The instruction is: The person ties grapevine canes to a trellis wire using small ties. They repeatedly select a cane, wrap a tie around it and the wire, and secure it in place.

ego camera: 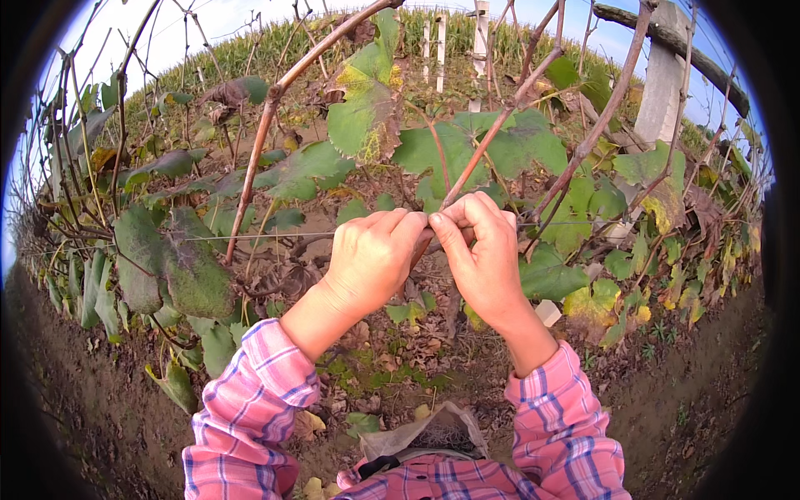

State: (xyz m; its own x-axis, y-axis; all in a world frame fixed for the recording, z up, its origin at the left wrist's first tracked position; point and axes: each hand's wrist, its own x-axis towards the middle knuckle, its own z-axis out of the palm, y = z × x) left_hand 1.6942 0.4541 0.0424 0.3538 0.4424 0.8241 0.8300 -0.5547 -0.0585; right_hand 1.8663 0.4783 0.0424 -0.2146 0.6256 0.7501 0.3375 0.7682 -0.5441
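Both my hands meet at a brown vine cane (478,153), right where it crosses a thin trellis wire (281,235). My left hand (375,256) is curled, its fingertips at the crossing. Touching it from the right, my right hand (478,250) has thumb and forefinger pinched together at the cane. Whatever is between the fingertips is too small or hidden to tell. At my waist an open pouch (406,439) holds a tangle of thin, dark, wire-like pieces (442,436).
Another thick cane (265,119) rises left of my hands, and one (590,140) slants up at the right. Large green and yellowing grape leaves (369,100) hang around. A concrete post (662,81) with a wooden pole (681,47) stands at the upper right.
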